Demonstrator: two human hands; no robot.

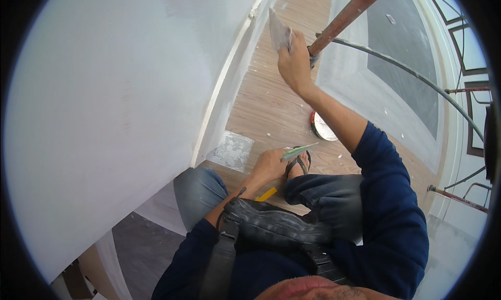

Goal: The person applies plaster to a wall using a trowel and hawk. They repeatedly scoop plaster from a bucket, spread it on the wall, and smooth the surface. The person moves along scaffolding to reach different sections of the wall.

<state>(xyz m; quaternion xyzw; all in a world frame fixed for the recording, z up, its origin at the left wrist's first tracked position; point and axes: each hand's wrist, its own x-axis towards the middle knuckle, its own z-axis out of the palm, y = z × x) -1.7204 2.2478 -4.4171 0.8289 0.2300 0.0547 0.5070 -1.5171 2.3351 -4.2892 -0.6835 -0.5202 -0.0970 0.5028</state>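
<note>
My right hand (296, 65) is stretched far forward, closed on a flat, whitish-smeared spreader (279, 31). That spreader is close beside the white wall's lower edge (225, 83); I cannot tell whether it touches. My left hand (270, 166) is low by my foot, its fingers closed on a thin green spreader (300, 151) with a pale smear, seen nearly edge-on. Between my arms, a round tub (325, 126) with a white filling stands on the wood-look floor, partly hidden by my right forearm.
The big white wall (115, 91) fills the left. A rusty scaffold pole (349, 15) slants down close to my right hand, joined by a thin grey bar (399, 62). More scaffold tubes (459, 198) stand at the right. A dark grey panel (402, 54) lies beyond.
</note>
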